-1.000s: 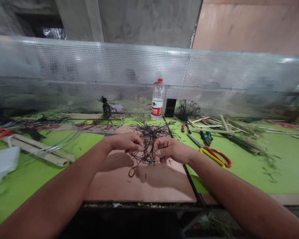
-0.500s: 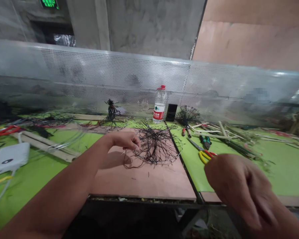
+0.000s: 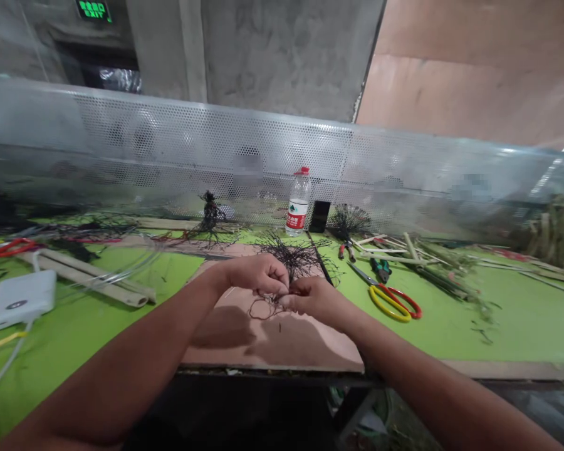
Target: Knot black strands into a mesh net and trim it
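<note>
pinching a tangle of black wiry strands in the closed left hand and closed right hand (fingertips almost meeting); a hard tug could snap or snarl them.

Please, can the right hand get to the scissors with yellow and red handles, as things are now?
Probably yes. The right hand is at the black wiry tangle; the scissors lie nearby on the green table, nothing between them. It seems to hold strands, though.
</note>
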